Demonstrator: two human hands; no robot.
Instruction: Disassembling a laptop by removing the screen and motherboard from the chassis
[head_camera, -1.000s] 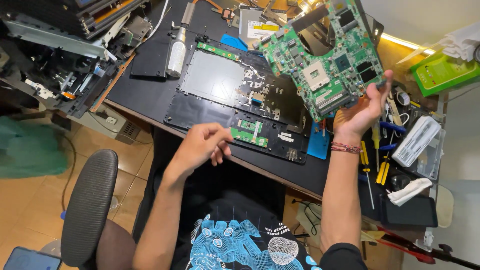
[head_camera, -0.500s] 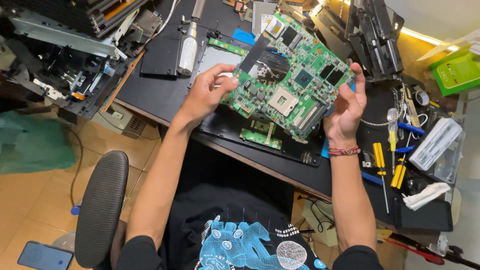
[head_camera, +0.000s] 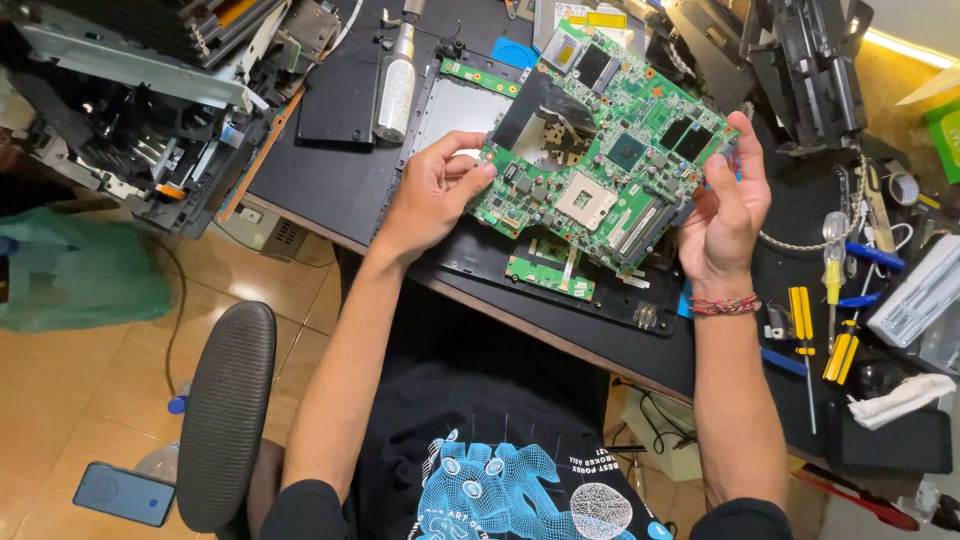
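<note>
A large green circuit board (head_camera: 600, 165) is held level above a black laptop base (head_camera: 480, 250) on the dark desk. My left hand (head_camera: 432, 190) grips the board's left edge with thumb and fingers. My right hand (head_camera: 725, 205) holds its right edge, palm turned inward, a red braided band on the wrist. Under the board, a small green circuit card (head_camera: 548, 275) sits in the laptop base near its front edge.
Yellow-handled screwdrivers (head_camera: 835, 335) and blue-handled tools lie at the right of the desk. A silver cylinder (head_camera: 396, 85) lies at the back. Dismantled machine parts (head_camera: 130, 110) stand at the left. A black chair back (head_camera: 225, 415) and a phone (head_camera: 125, 493) on the floor are below.
The board came down from my raised right hand to above the laptop base. My left hand left the small card and took the board's left edge.
</note>
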